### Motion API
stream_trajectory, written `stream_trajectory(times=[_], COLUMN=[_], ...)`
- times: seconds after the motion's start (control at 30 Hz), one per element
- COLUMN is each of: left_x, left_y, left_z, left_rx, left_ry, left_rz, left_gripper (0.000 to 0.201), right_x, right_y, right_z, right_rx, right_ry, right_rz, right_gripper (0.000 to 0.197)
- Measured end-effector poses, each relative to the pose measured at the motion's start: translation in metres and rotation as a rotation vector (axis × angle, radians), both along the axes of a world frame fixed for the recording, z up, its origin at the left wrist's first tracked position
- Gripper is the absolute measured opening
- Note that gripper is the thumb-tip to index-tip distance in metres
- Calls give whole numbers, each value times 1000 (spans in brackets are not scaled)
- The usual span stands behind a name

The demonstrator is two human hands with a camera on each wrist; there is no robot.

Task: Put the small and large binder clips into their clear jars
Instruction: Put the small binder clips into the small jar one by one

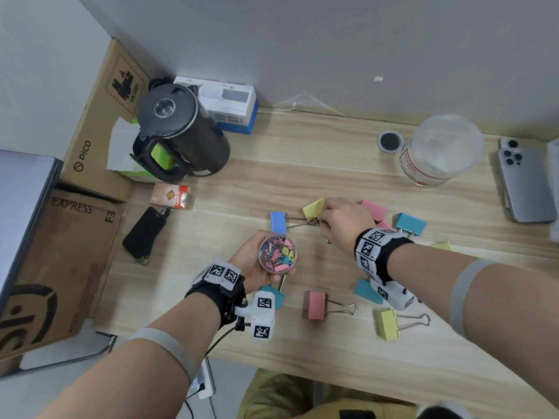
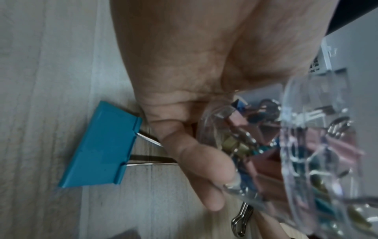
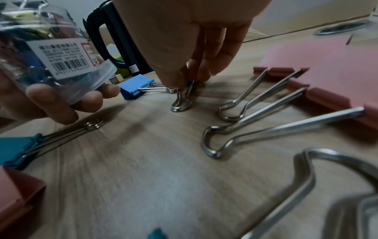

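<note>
Fingers (image 3: 178, 80) of right hand (image 1: 348, 220) pinching wire clip handles (image 3: 182, 101), left hand (image 1: 257, 267) clasping round clear jar (image 1: 277, 254)

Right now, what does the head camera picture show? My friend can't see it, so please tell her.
A person's left hand holds a small jar full of tiny colourful clips, while the right hand pinches something small beside a yellow clip on a wooden table. Big pink, blue and yellow clips lie scattered around, and a large jar stands farther back.
</note>
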State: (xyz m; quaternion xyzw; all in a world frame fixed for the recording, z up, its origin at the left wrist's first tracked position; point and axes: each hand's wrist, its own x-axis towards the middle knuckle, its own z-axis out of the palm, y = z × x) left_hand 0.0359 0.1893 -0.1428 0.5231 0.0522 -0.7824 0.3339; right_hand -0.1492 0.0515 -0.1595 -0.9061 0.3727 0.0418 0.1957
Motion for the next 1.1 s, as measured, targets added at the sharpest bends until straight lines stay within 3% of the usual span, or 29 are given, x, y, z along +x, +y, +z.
stream_trajectory(times=[0.13, 0.37, 0.43, 0.57, 0.63, 0.73, 0.8, 0.97, 1.1], left_x=[0, -6, -10, -20, -26, -29, -30, -34, -39], left_y=[1, -4, -7, -11, -12, -13, -13, -8, -8], left_z=[2, 0, 0, 2, 4, 6, 6, 4, 5], left_rx=[-13, 1, 17, 11, 18, 25, 34, 29, 12], left_ry=[-10, -34, -40, -50, -61, -86, -89, -121, -132], left_rz=[-5, -10, -17, -23, -30, -55, -57, -29, -31], left_gripper=[41, 41, 42, 46, 47, 45, 44, 44, 44], right_x=[0, 3, 8, 14, 12, 6, 2, -11, -23], right_y=[0, -7, -4, 13, 24, 39, 47, 64, 57], right_z=[6, 35, 46, 65, 68, 62, 58, 49, 48], right_rx=[117, 451, 538, 654, 630, 391, 312, 305, 290], right_ry=[-63, -343, -425, -478, -431, -344, -375, -519, -585], right_rz=[-105, -413, -405, -204, -80, 109, 143, 87, -164], right_gripper=[18, 7, 12, 15, 10, 15, 20, 32, 37])
